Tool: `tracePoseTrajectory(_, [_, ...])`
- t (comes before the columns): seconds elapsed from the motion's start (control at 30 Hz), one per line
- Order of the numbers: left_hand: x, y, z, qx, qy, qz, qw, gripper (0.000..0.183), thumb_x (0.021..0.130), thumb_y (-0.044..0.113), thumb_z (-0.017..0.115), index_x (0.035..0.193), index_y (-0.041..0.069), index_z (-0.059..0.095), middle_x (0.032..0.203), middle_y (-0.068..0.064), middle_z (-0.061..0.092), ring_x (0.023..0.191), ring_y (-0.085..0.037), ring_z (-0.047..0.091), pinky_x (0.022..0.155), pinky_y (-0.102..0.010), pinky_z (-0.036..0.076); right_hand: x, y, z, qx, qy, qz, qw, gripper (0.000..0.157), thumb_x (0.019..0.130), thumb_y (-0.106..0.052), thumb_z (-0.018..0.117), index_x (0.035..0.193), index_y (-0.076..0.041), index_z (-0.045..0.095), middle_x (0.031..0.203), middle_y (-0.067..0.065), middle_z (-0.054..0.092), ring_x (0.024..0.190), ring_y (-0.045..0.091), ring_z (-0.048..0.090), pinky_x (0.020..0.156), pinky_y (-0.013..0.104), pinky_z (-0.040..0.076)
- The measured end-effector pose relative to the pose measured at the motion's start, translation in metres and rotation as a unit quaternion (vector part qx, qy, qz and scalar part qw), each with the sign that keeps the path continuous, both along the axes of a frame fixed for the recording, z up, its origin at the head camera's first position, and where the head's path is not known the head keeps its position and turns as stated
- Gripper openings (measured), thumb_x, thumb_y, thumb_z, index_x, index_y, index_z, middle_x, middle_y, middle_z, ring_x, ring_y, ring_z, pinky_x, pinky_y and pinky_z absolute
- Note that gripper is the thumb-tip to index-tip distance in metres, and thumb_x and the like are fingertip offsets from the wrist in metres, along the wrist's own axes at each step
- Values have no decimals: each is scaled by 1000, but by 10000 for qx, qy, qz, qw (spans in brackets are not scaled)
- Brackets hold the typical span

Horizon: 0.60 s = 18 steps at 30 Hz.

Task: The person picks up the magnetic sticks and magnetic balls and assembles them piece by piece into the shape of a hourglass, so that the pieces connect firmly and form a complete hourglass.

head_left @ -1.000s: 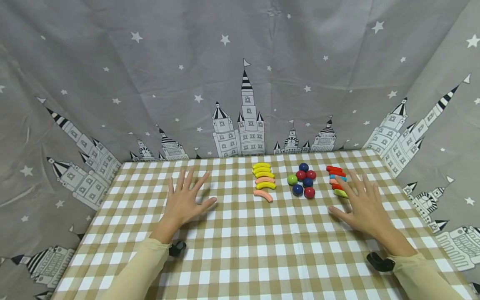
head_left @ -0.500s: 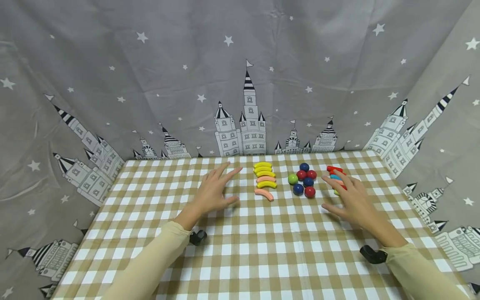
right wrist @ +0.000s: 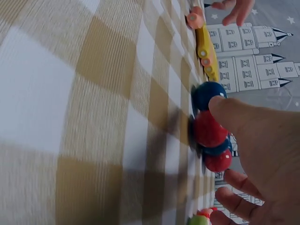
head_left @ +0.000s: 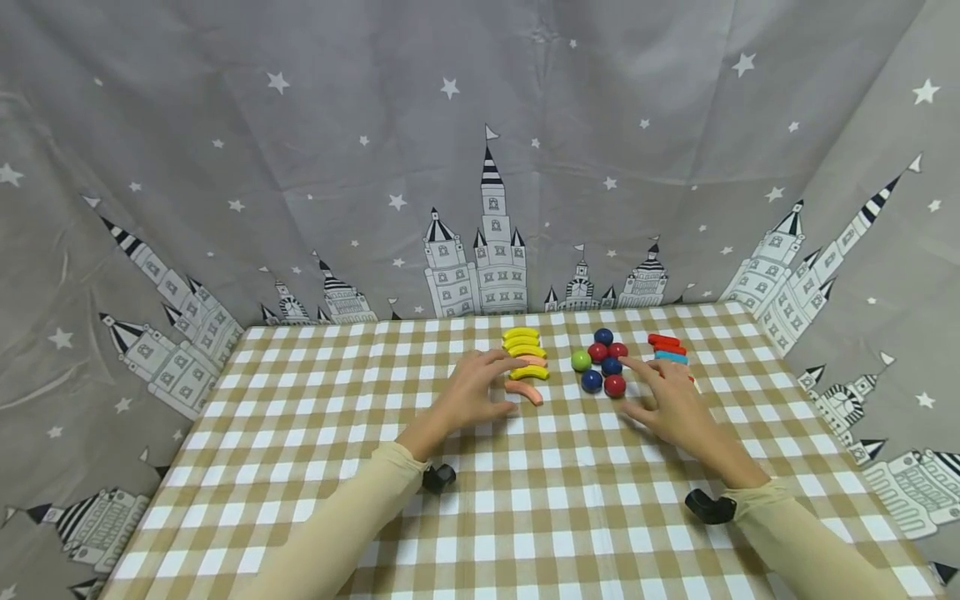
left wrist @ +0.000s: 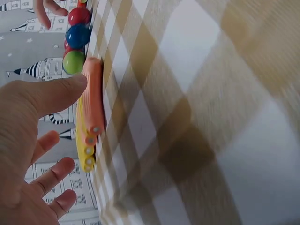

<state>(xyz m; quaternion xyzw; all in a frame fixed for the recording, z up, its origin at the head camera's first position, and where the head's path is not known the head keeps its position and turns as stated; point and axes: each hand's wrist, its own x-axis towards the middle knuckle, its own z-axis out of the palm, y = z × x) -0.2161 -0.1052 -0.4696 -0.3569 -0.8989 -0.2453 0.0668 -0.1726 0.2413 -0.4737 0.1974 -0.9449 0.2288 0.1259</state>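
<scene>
My left hand reaches in at the left of a column of small curved pieces, its fingers bent and overlapping them in the head view. Those are yellow banana-shaped pieces and salmon ones, the nearest salmon piece lying at a slant. In the left wrist view the thumb overlaps the end of this salmon piece. My right hand hovers beside a cluster of balls, thumb and forefinger spread by a red ball. A blue ball shows by the thumb in the right wrist view. Neither hand holds anything.
The cluster also has a green ball and more blue and red ones. Behind the right hand lie short rods, red and blue, others partly hidden. A checked tablecloth covers the table; a grey castle-print curtain stands behind.
My left hand has moved right from the bare cloth to the curved pieces. The right hand has shifted left from the rods toward the balls. The pieces keep their places.
</scene>
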Motion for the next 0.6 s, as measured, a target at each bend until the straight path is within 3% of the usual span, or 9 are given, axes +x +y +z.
tracePoseTrajectory(0.17, [1,12,-6,98,-141,3,9999,73,74,23,95,140,20,63,128,-4,69,115,-26,60,103,-47,43,-3,-8,-5,-179,-443,-166,9987,68,82,-24,88,142,-10,59,96,16,59,84,25,48,66,37,41])
tracePoseTrajectory(0.37, [2,21,-15,101,-237,98,9996,68,78,28,92,139,21,64,134,6,67,114,-28,58,95,-49,45,-6,-14,-11,-196,-692,-363,9967,58,85,-26,86,136,-8,63,102,15,64,84,25,51,67,35,42])
tracePoseTrajectory(0.6, [2,23,-17,-210,-179,166,9995,50,86,30,85,132,20,68,133,2,69,118,-31,58,94,-52,45,-7,-19,-13,-203,-698,-626,9954,49,85,-25,85,127,-6,68,101,13,66,81,24,56,69,36,45])
